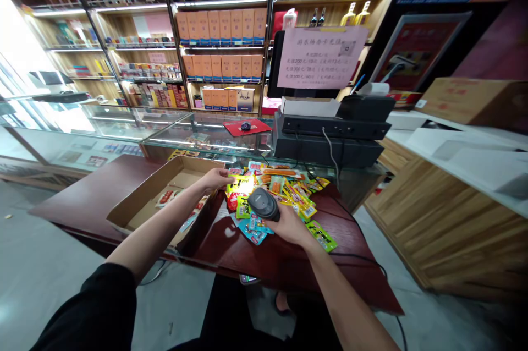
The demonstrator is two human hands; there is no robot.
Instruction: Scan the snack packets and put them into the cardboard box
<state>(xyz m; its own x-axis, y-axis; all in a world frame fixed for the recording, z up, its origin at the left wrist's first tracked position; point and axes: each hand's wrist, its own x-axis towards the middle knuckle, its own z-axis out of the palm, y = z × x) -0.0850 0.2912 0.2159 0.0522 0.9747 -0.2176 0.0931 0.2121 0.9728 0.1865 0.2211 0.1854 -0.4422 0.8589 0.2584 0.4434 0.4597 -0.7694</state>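
Note:
My right hand (287, 223) is wrapped round the handle of a dark grey barcode scanner (263, 203), whose bright light falls on a yellow-green snack packet (240, 184). Between the fingertips of my left hand (216, 180) is the left end of that packet. Around and under the scanner lies a loose heap of snack packets, among them orange sausage packs (276, 173), a red packet (231, 202) and blue packets (252, 228). A green packet (322, 235) lies apart at the right. Left of the heap, below my left forearm, stands an open cardboard box (142, 203) with several packets in it.
The dark red table (223, 246) carries box and heap. Behind it is a glass counter (181, 133) with a mouse (246, 126) on a red mat (264, 127). A black cash register (330, 144) stands at the back right. A black cable (358, 256) crosses the table's right side.

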